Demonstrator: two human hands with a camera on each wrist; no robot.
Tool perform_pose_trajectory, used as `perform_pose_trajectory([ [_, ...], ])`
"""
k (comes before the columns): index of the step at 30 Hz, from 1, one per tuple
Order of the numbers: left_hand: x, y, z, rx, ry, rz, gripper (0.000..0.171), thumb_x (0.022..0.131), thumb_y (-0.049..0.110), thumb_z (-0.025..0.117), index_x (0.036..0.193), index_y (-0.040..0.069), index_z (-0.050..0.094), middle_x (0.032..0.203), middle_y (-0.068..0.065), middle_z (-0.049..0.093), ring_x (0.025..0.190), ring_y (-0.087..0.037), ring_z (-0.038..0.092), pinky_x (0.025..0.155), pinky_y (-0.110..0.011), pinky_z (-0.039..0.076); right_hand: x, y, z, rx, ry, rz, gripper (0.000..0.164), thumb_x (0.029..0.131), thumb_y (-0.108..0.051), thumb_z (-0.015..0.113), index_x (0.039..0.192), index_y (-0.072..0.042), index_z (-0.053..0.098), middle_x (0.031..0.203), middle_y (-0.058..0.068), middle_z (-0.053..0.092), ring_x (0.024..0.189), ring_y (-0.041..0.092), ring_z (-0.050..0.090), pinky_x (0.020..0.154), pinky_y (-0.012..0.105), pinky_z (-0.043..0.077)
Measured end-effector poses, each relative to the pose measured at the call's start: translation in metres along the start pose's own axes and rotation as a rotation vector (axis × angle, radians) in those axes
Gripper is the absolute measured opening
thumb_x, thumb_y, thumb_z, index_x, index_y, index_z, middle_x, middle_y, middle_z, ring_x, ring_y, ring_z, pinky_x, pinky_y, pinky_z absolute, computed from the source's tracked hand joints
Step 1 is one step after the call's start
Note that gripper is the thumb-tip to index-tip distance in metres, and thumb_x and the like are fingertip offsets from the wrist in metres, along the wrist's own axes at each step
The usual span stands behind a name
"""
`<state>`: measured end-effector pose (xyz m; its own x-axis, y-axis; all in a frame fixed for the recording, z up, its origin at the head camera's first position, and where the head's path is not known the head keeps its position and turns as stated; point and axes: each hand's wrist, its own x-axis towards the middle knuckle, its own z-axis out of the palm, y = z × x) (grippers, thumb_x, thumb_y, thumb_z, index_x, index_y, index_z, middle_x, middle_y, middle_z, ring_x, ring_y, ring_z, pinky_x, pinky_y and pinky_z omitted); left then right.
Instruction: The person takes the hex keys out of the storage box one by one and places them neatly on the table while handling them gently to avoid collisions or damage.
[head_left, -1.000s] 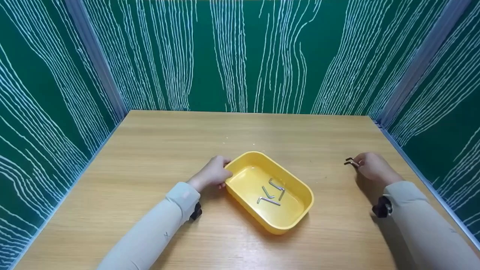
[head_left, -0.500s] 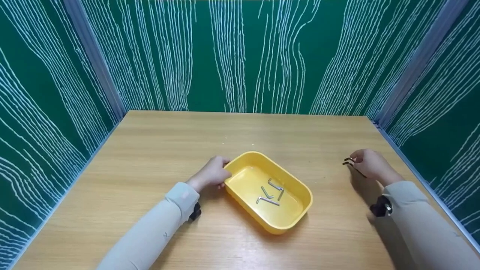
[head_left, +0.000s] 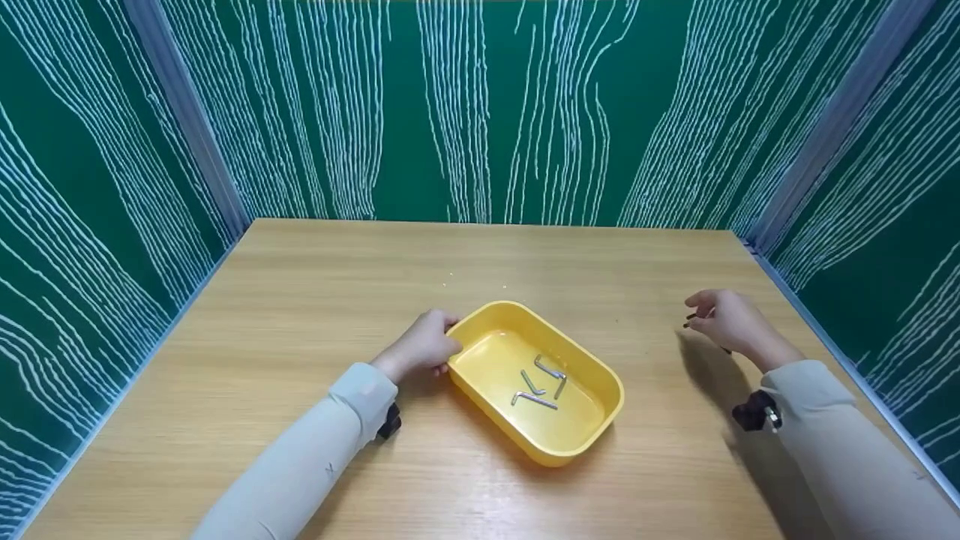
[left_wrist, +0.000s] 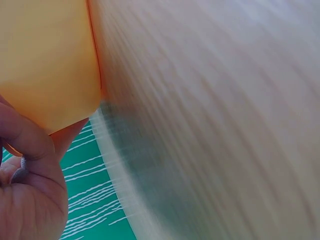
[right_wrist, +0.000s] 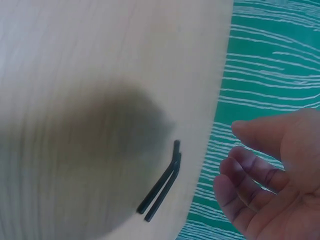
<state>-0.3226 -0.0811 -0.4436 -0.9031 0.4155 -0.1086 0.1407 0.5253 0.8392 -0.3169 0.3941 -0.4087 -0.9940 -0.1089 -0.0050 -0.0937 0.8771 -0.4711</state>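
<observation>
A yellow plastic bin (head_left: 480, 394) stands slantwise on the table, with several silver hex keys (head_left: 538, 400) lying on its floor. My left hand (head_left: 424, 346) grips its left corner; in the left wrist view, curled fingers (left_wrist: 30, 132) lie against the bin wall (left_wrist: 55, 65). To the right, my right hand (head_left: 733, 324) hovers over two black hex keys (right_wrist: 156, 186), its fingers parted and holding nothing. The keys rest side by side on the table in the right wrist view, apart from the hand; from the head they are mostly hidden beneath it.
A wood-grain table (head_left: 360, 262) fills the lower view. Green panels (head_left: 409, 112) with white wavy lines rise behind it and on both sides. A few tiny pale specks (head_left: 451, 274) lie beyond the bin.
My right hand, earlier with its fingers at the black hex keys, has lifted off them and shifted slightly left and away from me. The left hand keeps its grip on the bin.
</observation>
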Motion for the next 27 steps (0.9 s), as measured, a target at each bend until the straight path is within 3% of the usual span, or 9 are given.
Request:
perform_pose_trajectory([
  [5, 0.000, 0.000, 0.000, -0.002, 0.007, -0.003, 0.038, 0.082, 0.000, 0.050, 0.117, 0.001, 0.063, 0.088, -0.027, 0.068, 0.040, -0.010, 0.050, 0.037, -0.023, 0.047, 0.001, -0.008, -0.002, -0.008, 0.007, -0.008, 0.040, 0.090, -0.010, 0.063, 0.124, 0.008, 0.057, 0.104, 0.024, 0.060, 0.090, 0.032, 0.058, 0.060, 0.029, 0.051],
  [12, -0.001, 0.002, 0.000, -0.007, 0.002, -0.016, 0.038, 0.082, -0.001, 0.050, 0.119, 0.000, 0.062, 0.090, -0.027, 0.068, 0.041, -0.010, 0.051, 0.038, -0.023, 0.047, 0.003, -0.014, -0.005, -0.023, -0.003, 0.025, 0.042, 0.091, -0.016, 0.065, 0.126, 0.005, 0.057, 0.110, 0.024, 0.058, 0.095, 0.034, 0.056, 0.073, 0.038, 0.053],
  [22, -0.001, 0.003, -0.001, -0.002, -0.003, -0.023, 0.040, 0.082, 0.000, 0.051, 0.120, 0.001, 0.062, 0.089, -0.025, 0.069, 0.041, -0.012, 0.051, 0.038, -0.025, 0.048, 0.003, -0.030, -0.003, -0.033, -0.015, 0.043, 0.043, 0.091, -0.021, 0.067, 0.128, 0.000, 0.058, 0.112, 0.022, 0.057, 0.095, 0.034, 0.055, 0.071, 0.036, 0.056],
  [27, -0.001, 0.002, -0.001, 0.000, -0.002, -0.016, 0.037, 0.082, 0.000, 0.051, 0.117, 0.001, 0.063, 0.086, -0.025, 0.068, 0.040, -0.012, 0.051, 0.038, -0.024, 0.048, 0.002, -0.039, 0.001, -0.041, 0.018, -0.019, 0.042, 0.090, -0.020, 0.068, 0.125, 0.001, 0.060, 0.111, 0.023, 0.060, 0.095, 0.034, 0.057, 0.075, 0.043, 0.056],
])
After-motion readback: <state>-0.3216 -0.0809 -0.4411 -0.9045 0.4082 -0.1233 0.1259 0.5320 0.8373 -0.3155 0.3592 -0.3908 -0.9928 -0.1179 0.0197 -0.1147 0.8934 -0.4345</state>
